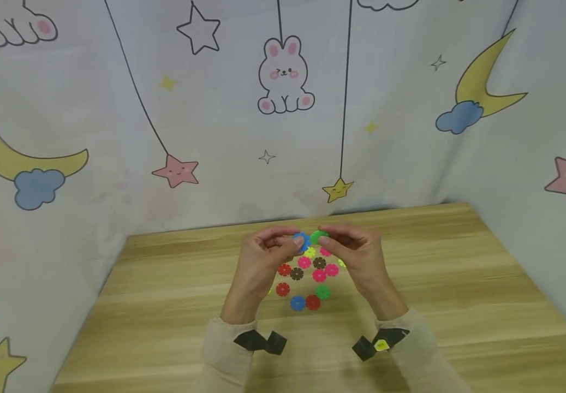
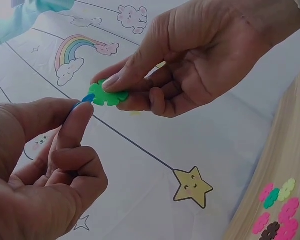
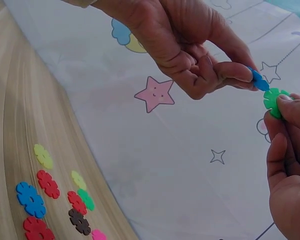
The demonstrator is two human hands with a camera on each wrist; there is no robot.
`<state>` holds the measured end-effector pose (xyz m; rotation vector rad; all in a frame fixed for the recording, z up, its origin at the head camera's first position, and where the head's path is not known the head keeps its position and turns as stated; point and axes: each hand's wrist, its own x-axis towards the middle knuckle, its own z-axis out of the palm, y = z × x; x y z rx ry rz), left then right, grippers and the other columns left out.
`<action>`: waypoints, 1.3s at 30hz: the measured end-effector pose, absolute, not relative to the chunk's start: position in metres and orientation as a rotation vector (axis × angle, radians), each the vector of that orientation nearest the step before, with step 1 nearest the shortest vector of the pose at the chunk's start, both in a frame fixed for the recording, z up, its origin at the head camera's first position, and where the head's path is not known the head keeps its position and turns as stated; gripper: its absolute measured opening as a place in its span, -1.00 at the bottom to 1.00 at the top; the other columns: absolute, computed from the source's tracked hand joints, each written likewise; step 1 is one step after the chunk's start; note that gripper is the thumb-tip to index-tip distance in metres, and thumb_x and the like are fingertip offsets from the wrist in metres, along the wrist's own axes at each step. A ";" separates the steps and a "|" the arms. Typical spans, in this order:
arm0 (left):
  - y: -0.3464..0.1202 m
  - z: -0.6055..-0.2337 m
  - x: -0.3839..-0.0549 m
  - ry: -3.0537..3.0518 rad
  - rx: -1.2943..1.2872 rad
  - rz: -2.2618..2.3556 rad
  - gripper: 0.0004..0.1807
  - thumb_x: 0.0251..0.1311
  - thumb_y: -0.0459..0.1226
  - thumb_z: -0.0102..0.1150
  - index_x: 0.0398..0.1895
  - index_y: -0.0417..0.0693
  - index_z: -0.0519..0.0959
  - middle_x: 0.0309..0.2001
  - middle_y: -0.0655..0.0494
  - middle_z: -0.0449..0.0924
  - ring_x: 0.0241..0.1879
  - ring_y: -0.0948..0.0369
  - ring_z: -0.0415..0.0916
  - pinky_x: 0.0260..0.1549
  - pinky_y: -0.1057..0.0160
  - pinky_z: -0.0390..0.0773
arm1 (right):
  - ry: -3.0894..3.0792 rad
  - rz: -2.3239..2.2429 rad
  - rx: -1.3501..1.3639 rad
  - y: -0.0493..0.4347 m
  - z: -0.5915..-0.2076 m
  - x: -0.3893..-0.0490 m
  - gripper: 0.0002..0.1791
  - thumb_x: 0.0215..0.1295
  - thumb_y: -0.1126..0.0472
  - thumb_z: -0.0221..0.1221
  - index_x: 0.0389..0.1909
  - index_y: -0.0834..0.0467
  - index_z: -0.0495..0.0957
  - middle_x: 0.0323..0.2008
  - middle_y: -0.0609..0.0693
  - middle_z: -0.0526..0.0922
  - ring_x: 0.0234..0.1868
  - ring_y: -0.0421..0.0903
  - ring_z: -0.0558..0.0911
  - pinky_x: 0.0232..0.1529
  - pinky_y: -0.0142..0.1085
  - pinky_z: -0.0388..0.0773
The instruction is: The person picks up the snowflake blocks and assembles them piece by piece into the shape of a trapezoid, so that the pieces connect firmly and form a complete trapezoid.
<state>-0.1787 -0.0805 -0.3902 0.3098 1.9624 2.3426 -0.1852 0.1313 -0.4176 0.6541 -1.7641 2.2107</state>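
Observation:
My left hand (image 1: 258, 262) pinches a blue notched flower disc (image 1: 302, 241) between thumb and fingertips. Between the thumb and fingers of my right hand (image 1: 361, 254) is a green disc of the same kind (image 1: 319, 237). Both are held up above the table, edge to edge. In the left wrist view the rim of the blue disc (image 2: 88, 98) meets the notched edge of the green disc (image 2: 108, 94). The right wrist view shows the blue disc (image 3: 259, 80) turned nearly at right angles to the green one (image 3: 275, 101).
On the wooden table (image 1: 165, 305) below the hands lie several loose discs, among them a red disc (image 1: 283, 289), a blue disc (image 1: 297, 303), a brown disc (image 1: 319, 263) and a pink disc (image 1: 331, 270). A printed cloth (image 1: 233, 125) hangs around the table's back and sides.

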 end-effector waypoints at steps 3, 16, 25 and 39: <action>-0.078 -0.390 -0.179 1.936 0.337 2.356 -0.73 0.35 -0.43 0.37 0.06 -0.38 0.68 -0.41 0.28 0.79 -0.38 0.30 0.74 -0.25 0.37 0.74 | -1.776 2.206 0.641 0.132 -0.419 -0.185 -0.73 0.38 0.46 0.36 -0.04 0.10 0.84 -0.17 -0.20 0.83 -0.21 -0.28 0.78 -0.20 -0.44 0.78; -0.075 -0.393 -0.180 1.880 0.302 2.384 -0.80 0.33 -0.47 0.36 -0.02 -0.34 0.75 -0.43 0.26 0.79 -0.41 0.31 0.71 -0.25 0.36 0.76 | -1.745 2.238 0.775 0.133 -0.416 -0.185 -0.68 0.33 0.49 0.38 -0.08 0.04 0.86 -0.18 -0.19 0.85 -0.21 -0.26 0.81 -0.14 -0.40 0.81; -0.074 -0.392 -0.176 1.887 0.332 2.390 -0.79 0.32 -0.50 0.36 -0.02 -0.45 0.71 -0.44 0.26 0.78 -0.39 0.32 0.74 -0.20 0.34 0.80 | -1.672 2.224 0.807 0.128 -0.421 -0.188 -0.65 0.26 0.53 0.41 -0.15 0.01 0.88 -0.27 -0.18 0.84 -0.26 -0.29 0.78 -0.19 -0.46 0.78; -0.077 -0.392 -0.179 1.910 0.293 2.371 -0.76 0.35 -0.49 0.35 0.02 -0.49 0.66 -0.42 0.27 0.79 -0.37 0.30 0.75 -0.17 0.35 0.79 | -1.934 2.211 0.627 0.148 -0.423 -0.191 -0.68 0.40 0.40 0.38 0.14 0.26 0.75 -0.04 -0.21 0.87 -0.02 -0.28 0.82 0.02 -0.37 0.80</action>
